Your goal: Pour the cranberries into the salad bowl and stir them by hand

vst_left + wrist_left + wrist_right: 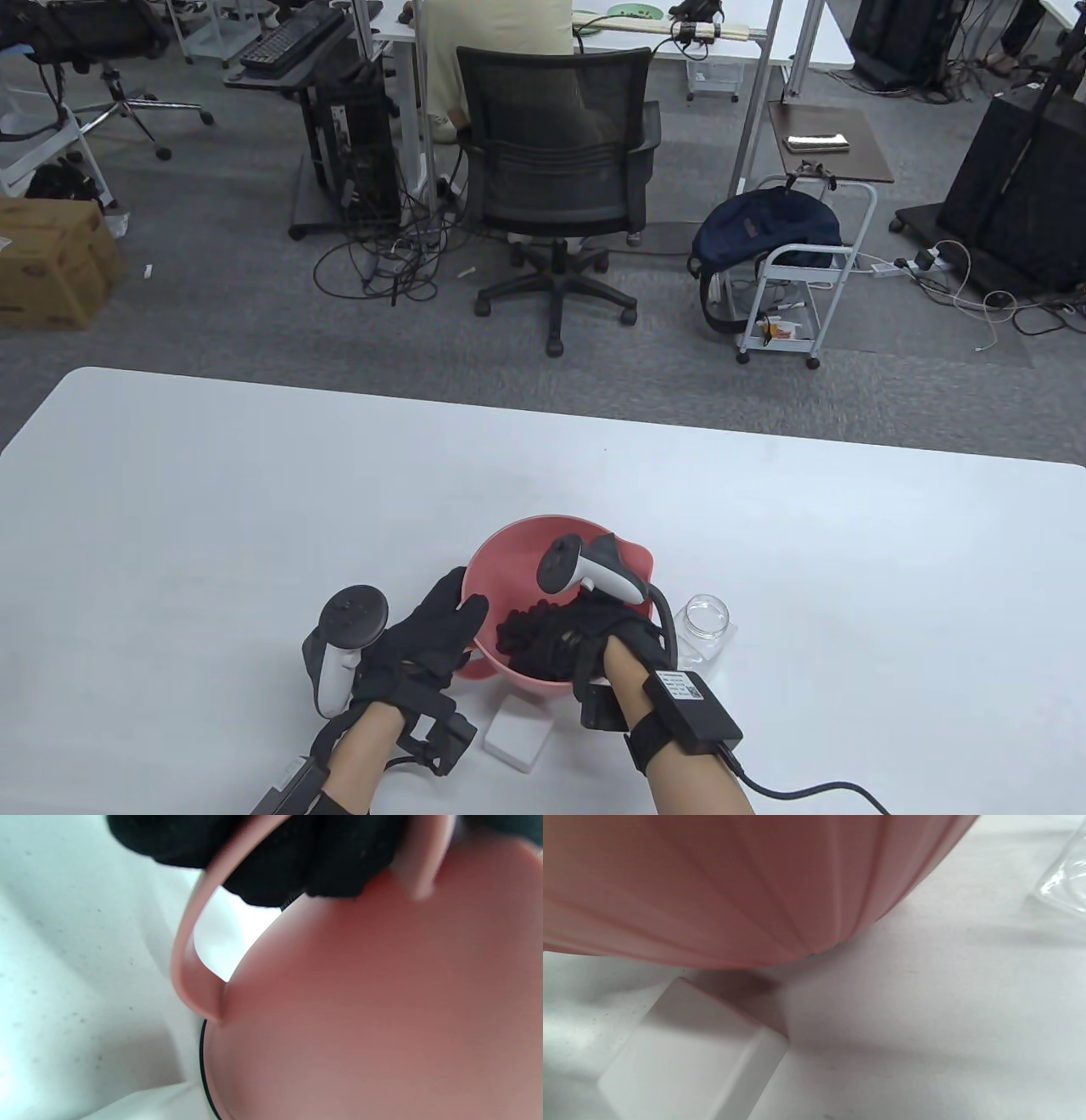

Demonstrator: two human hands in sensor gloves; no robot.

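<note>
Bowl: pink plastic salad bowl (pixel 509 552) with loop handle, near edge of white table (pixel 212 509)
Left hand (pixel 428 632): black-gloved, fingers curled round bowl's left handle
Right hand (pixel 585 632): inside bowl; finger state cannot be told
Cranberries: hidden
Jar: clear glass jar (pixel 707 617), just right of bowl
Lid: white square lid (pixel 517 737), touching bowl's near side

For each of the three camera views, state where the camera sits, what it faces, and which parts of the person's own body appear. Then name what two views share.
Table view: above, looking down and across the table; both gloved hands, left hand, right hand inside the pink bowl.
Left wrist view: close against the bowl's outer wall; gloved fingers on its rim.
Right wrist view: low beside the bowl's underside; no body part shows.
Shared: table and right wrist views both show the white block and clear jar.
</note>
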